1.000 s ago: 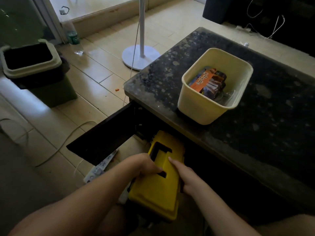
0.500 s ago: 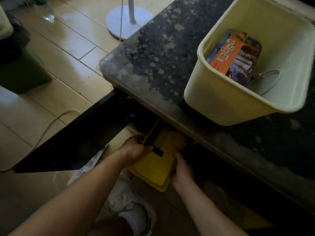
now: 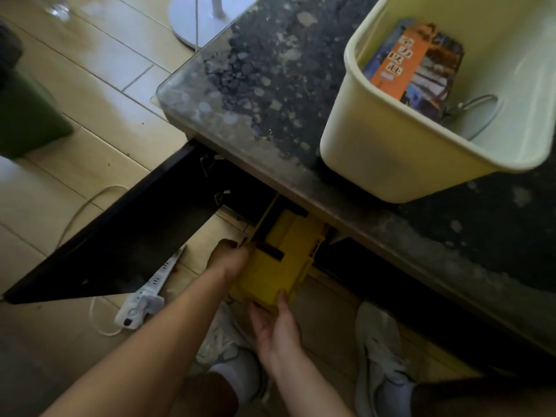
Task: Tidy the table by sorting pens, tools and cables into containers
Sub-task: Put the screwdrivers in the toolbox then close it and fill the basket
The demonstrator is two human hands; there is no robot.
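A yellow toolbox (image 3: 279, 260) with a black handle slot sits partly under the edge of the dark stone table (image 3: 270, 85), inside an open cabinet space. My left hand (image 3: 230, 260) grips its left side near the handle. My right hand (image 3: 278, 323) holds its near end from below, thumb and fingers round the corner. On the table stands a cream plastic bin (image 3: 391, 145) holding an orange and blue booklet (image 3: 412, 64) and a thin grey cable (image 3: 481, 112).
The black cabinet door (image 3: 120, 242) hangs open to the left. A white power strip (image 3: 147, 296) with its cord lies on the tiled floor beneath it. A fan base (image 3: 207, 19) and a green waste bin (image 3: 27, 115) stand further left. My shoes (image 3: 376, 350) are below.
The toolbox has gone further in under the table. My view has dropped closer to the table edge. My right hand has shifted from the box's side to its near end.
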